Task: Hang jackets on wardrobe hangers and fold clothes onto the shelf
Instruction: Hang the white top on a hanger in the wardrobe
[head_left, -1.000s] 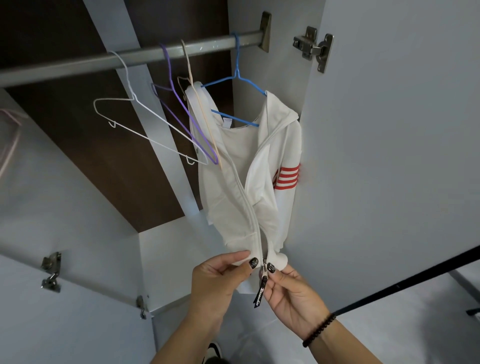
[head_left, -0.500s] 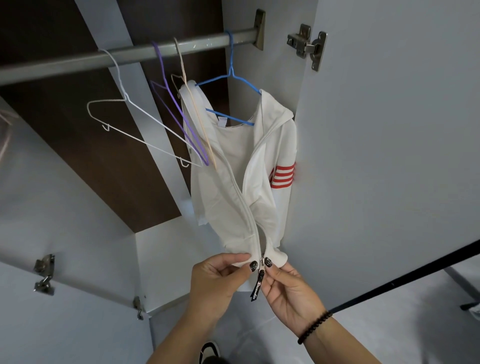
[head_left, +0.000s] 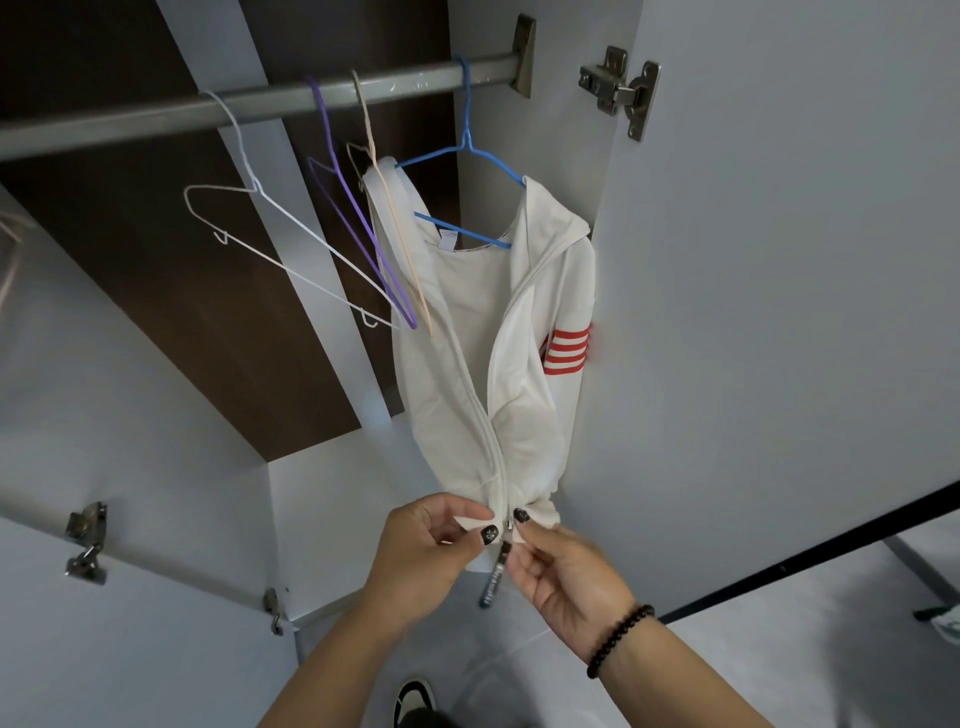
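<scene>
Both hands (head_left: 498, 551) apparently pinch jacket (head_left: 467, 395) hem

Not much has shifted in the last second. Both hands have stayed pinching the bottom hem of the jacket (head_left: 467, 395), but the left hand (head_left: 421, 551) and right hand (head_left: 566, 571) have drawn closer at the zipper (head_left: 506, 527). Its black pull tab (head_left: 492, 582) now hangs between them.
</scene>
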